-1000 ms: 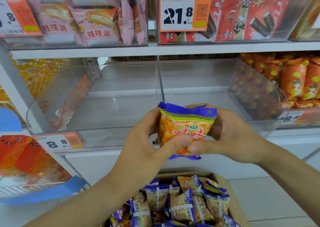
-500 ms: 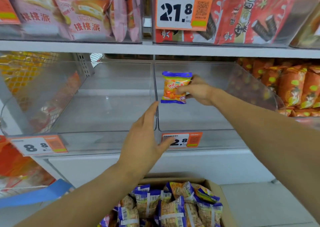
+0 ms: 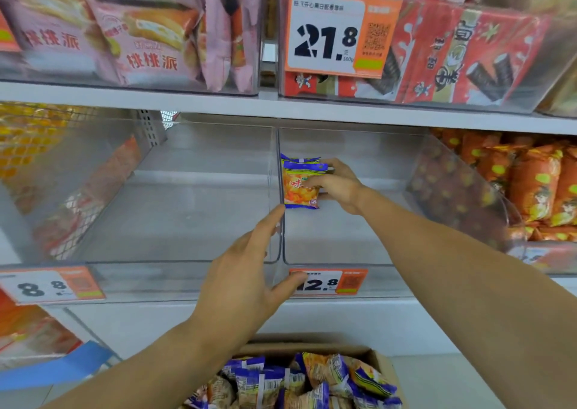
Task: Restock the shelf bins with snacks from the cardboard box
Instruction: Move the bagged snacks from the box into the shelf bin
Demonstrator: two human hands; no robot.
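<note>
The shelf [image 3: 312, 108] carries clear plastic bins on two levels. The upper ones are packed with pink pastry bags [image 3: 143, 40] and red wafer-roll packs [image 3: 468, 52]. Below, the left bin [image 3: 175, 221] holds nothing, and a far-right bin is full of orange packets [image 3: 537, 183]. On the floor, the cardboard box [image 3: 379, 363] is heaped with blue-and-orange snack packs [image 3: 312, 380]. Inside the middle bin [image 3: 359, 236], the right hand [image 3: 338, 186] grips a blue-edged orange snack packet [image 3: 300, 186], upright against the left wall near the back. The left hand [image 3: 246, 280] hangs released in front of the bins, fingers straight, thumb over the 12.8 price tag [image 3: 337, 282].
</note>
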